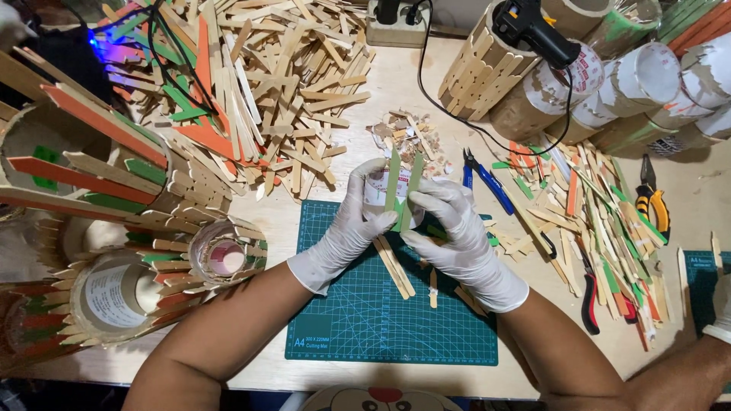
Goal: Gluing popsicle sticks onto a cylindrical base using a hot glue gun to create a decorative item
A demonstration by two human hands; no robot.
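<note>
I pinch white tube (378, 188) in left hand (352, 224); right hand (451, 228) presses green sticks (403, 190) on. Keep sticks parallel above green mat (365, 312).

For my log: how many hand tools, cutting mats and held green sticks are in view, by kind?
Pliers: 3, blue-handled, yellow-handled, red-handled
Glue gun: 1
Cutting mats: 2, centre, right edge
Green sticks on the roll in left hand and right hand: 2
Total: 8
</note>
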